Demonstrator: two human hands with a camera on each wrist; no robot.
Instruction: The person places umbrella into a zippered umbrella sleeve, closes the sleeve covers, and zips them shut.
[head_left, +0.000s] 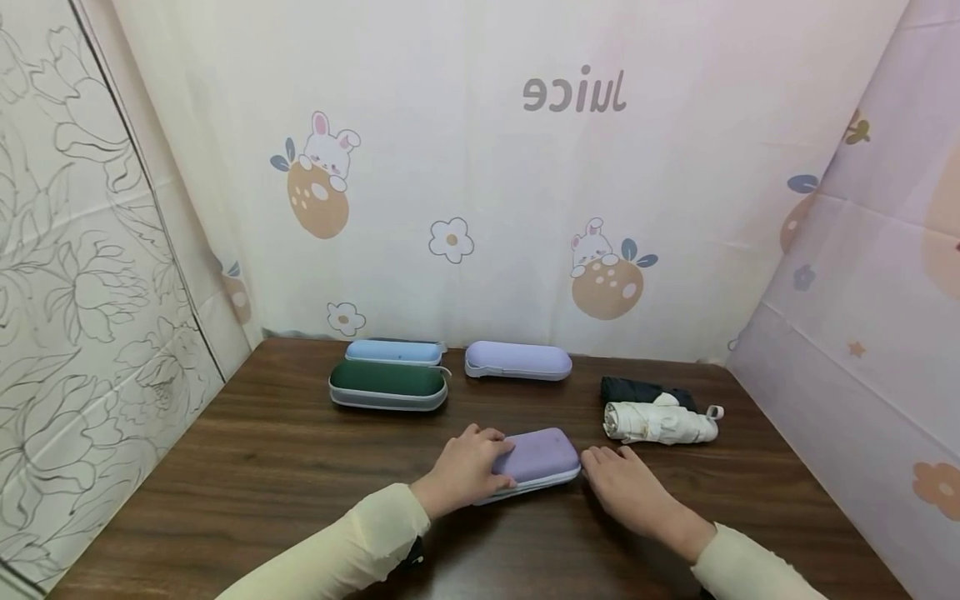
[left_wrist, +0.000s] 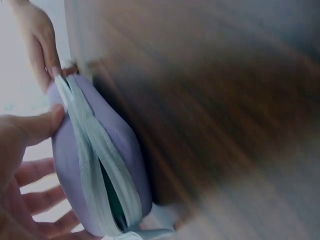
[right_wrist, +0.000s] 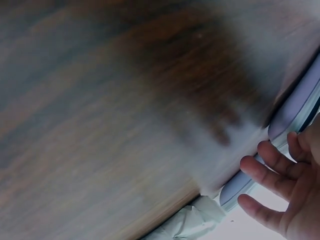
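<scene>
Left hand (head_left: 467, 468) grips one purple case (head_left: 542, 454), right hand (head_left: 626, 490) touching (pinch unclear); two umbrellas (head_left: 660, 423).

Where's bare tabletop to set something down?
Bare: table between green case and left sleeve; patch right of right hand, nearside of white umbrella. Crowded: back left, blue case close behind green; centre, left hand on purple case, right hand at its end.

I've got lilac here, a rounded lilac zip case (head_left: 536, 454) trimmed bluish-white! Cream cloth sleeves (head_left: 378, 529) on me, dark-brown wood-grained table (head_left: 277, 454), whitish fabric curtain (head_left: 420, 133) patterned with rabbits (head_left: 327, 154) and flowers (head_left: 452, 240)!
</scene>
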